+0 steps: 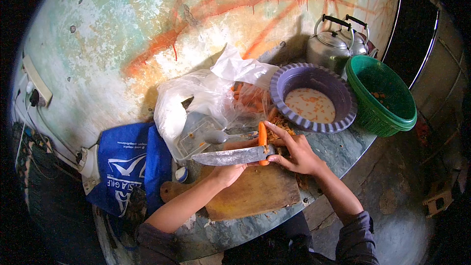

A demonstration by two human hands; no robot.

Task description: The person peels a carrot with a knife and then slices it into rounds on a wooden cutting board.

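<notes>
An orange carrot (262,134) stands nearly upright between my hands, above a wooden cutting board (254,195). My right hand (300,152) grips a large knife (232,156) near its handle, with fingertips also touching the carrot. The broad, stained blade points left and crosses the carrot. Behind the blade, my left hand (230,175) supports the carrot's lower part; its fingers are partly hidden. A heap of peelings (283,127) lies beyond my right hand. Further back, more carrots (252,97) show through a clear plastic bag (217,88).
A purple basin (278,92) holds cloudy liquid with orange bits. Green colanders (375,117) and metal kettles (329,46) stand at the right. A metal spoon (217,137) rests over a clear plastic container (198,136). A blue bag (127,136) stands left, against the wall.
</notes>
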